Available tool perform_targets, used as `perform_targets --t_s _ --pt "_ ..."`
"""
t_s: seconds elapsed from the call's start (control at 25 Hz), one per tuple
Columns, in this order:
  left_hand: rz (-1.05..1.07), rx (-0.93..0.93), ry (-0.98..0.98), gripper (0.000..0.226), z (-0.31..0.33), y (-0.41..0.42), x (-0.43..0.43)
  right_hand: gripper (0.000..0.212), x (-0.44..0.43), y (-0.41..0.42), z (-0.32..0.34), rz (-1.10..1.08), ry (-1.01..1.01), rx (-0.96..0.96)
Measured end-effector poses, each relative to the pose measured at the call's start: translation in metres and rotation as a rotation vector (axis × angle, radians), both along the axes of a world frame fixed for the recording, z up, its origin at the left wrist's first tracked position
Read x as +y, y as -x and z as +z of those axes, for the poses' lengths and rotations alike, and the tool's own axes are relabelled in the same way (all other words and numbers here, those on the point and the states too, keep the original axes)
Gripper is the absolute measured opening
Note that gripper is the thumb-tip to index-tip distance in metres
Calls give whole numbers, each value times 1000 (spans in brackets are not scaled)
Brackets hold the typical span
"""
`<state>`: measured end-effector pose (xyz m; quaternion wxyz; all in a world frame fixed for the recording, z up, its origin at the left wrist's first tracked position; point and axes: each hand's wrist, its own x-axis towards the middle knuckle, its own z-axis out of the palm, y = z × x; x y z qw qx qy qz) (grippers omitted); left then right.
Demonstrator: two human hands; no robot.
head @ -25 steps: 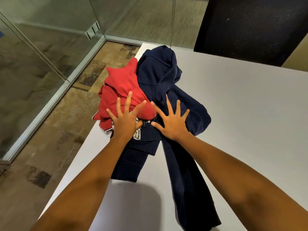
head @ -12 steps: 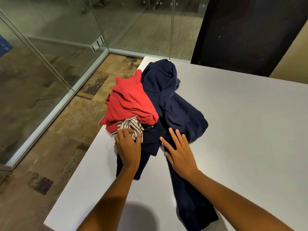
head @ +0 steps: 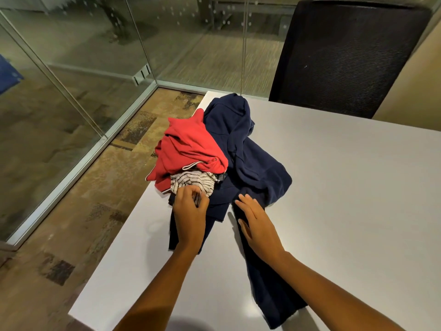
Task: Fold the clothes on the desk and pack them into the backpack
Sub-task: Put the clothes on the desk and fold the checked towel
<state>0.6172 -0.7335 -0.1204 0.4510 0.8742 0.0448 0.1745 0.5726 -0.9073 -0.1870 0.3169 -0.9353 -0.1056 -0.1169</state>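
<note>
My left hand (head: 189, 215) pinches the striped garment (head: 192, 183) at the pile's near edge, under the red top (head: 191, 149). My right hand (head: 259, 226) lies flat, fingers straight, on the navy hoodie (head: 248, 149) sleeve on the white desk (head: 346, 187).

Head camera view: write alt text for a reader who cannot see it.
A person's left hand pinches a striped garment peeking from under a red top in a clothes pile on a white desk. The right hand lies flat on a navy garment.
</note>
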Motion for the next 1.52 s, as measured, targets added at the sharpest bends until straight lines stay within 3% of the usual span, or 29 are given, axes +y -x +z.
perform_targets --t_s 0.2,0.4,0.48,0.68,0.84,0.92,1.04,1.08,1.16,1.28,1.36,1.4,1.52 --pt "-71 -48 70 11 27 21 -4 62 31 -23 52 155 -157 -76" --pt "-155 -104 -40 4 33 28 10 20 40 -49 77 127 -226 -223" --pt "-119 -113 -49 4 31 27 21 14 34 -54 86 112 -218 -259" --pt "-106 -6 -27 32 29 17 37 15 23 -52 115 108 -188 -388" --pt "-105 -79 -67 22 37 7 38 24 29 -37 132 122 -163 -463" --pt "-81 -85 -69 17 44 4 38 32 27 -32 134 62 -132 -450" --pt "-111 -139 -46 17 53 13 37 5 14 -33 130 -24 198 -401" --pt "-131 -167 -48 19 56 18 34 18 10 -33 126 -36 261 -365" --pt "-179 -203 -67 22 59 30 28 31 7 -30 125 -6 146 -272" --pt "-238 -224 -94 23 58 44 18 29 14 -17 132 157 -264 0" --pt "-259 -230 -68 24 61 50 16 56 19 -7 129 268 -243 172" --pt "-289 -243 -59 25 63 54 16 59 21 -3 124 292 -190 186" --pt "-417 -289 -65 27 70 64 15 23 18 8 115 235 -181 11"
